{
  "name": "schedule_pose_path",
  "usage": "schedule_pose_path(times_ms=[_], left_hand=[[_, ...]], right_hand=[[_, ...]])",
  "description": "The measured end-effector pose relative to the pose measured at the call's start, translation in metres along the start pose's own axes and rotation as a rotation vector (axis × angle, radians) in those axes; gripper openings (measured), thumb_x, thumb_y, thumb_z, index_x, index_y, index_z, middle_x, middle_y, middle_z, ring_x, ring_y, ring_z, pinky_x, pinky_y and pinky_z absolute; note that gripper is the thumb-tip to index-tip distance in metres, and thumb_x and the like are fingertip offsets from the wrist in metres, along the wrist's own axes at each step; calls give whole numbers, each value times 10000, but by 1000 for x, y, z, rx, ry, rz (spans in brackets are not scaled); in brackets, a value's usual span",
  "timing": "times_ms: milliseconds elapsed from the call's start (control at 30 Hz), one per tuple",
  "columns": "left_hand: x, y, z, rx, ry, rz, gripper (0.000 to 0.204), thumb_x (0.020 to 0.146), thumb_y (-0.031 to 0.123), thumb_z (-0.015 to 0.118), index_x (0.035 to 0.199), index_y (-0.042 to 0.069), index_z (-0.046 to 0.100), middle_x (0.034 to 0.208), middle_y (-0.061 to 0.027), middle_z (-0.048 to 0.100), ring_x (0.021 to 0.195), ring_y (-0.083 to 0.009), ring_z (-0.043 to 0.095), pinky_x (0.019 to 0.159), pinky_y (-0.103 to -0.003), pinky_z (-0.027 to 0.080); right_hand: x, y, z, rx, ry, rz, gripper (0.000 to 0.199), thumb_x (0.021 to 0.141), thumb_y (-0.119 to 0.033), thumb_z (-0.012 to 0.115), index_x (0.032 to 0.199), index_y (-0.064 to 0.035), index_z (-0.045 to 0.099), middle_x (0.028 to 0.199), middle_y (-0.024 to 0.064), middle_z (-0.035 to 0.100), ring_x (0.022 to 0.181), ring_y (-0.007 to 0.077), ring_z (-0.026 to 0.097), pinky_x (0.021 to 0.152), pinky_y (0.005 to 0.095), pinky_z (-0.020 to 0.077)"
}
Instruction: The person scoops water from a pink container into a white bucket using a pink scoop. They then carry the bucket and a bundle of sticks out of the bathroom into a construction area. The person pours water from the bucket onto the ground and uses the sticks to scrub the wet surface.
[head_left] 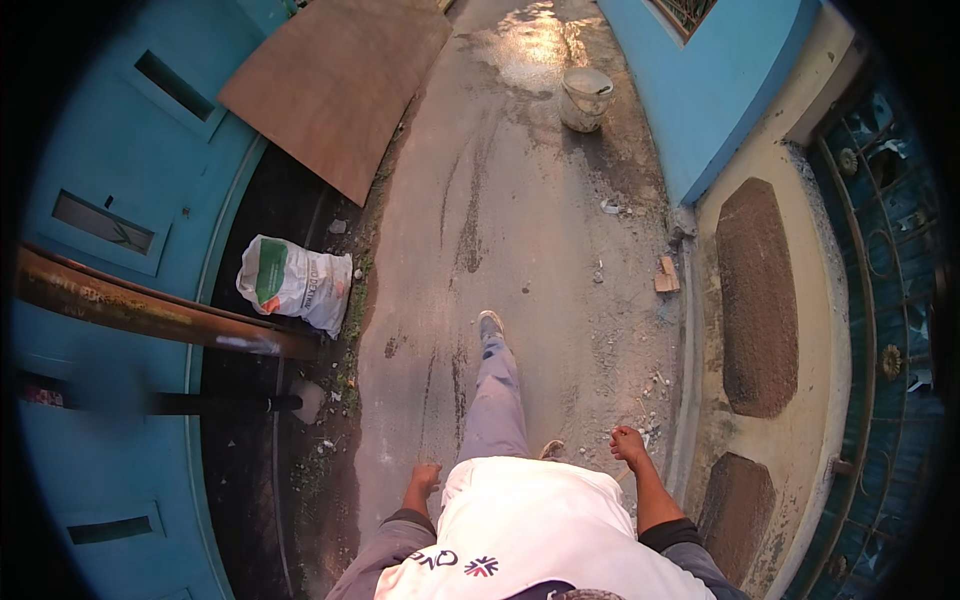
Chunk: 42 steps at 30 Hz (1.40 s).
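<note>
I am walking along a narrow concrete path [520,230] between blue walls. My left hand [426,477] hangs by my side with its fingers curled and nothing in it. My right hand [628,442] swings out to the right, closed in a loose fist, also empty. One leg in grey trousers steps forward, with the shoe [490,324] on the concrete. A white bucket [585,97] stands far ahead on the path, well out of reach of both hands.
A white and green sack [295,281] lies at the left edge of the path. A brown board [335,90] leans on the left blue wall. A rusty pipe [150,305] crosses at the left. Rubble and a small brick piece [667,275] lie by the right kerb.
</note>
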<state>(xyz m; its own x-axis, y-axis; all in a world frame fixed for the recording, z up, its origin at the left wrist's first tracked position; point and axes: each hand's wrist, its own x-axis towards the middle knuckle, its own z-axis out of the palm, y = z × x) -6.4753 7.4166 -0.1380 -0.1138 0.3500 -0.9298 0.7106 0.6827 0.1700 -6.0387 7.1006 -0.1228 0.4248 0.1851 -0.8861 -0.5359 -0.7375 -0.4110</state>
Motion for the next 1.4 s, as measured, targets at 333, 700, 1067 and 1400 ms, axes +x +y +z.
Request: schedule_pose_path(times_ms=[333,700,1067,1400], left_hand=[[50,357,-9,132,-52,373,255,906,213,625,1071,20,649,878,-93,658,737,-174,607,632,-315,504],[52,732,-8,-12,-57,604,283,927,221,607,1144,39,620,978,-56,651,807,-148,619,644,-283,497],[131,789,40,40,23,194,354,893,252,641,1142,2,620,966,-159,666,822,-240,636,668,-377,533],[114,955,100,-134,6,195,301,898,241,641,1125,45,649,907,-120,673,702,-176,630,549,-290,508]], right_hand=[[51,-111,18,19,81,249,156,895,-208,574,1006,-107,617,749,70,633,566,174,590,471,325,476],[174,-324,48,82,107,-67,190,863,-236,616,978,-85,635,743,65,628,643,174,609,551,328,496],[343,-576,-68,142,27,197,154,915,-210,568,1005,-94,614,754,74,622,593,195,583,486,345,459],[486,-962,-130,-135,114,-425,201,844,-168,653,686,-64,585,648,32,612,541,116,566,458,283,436]])
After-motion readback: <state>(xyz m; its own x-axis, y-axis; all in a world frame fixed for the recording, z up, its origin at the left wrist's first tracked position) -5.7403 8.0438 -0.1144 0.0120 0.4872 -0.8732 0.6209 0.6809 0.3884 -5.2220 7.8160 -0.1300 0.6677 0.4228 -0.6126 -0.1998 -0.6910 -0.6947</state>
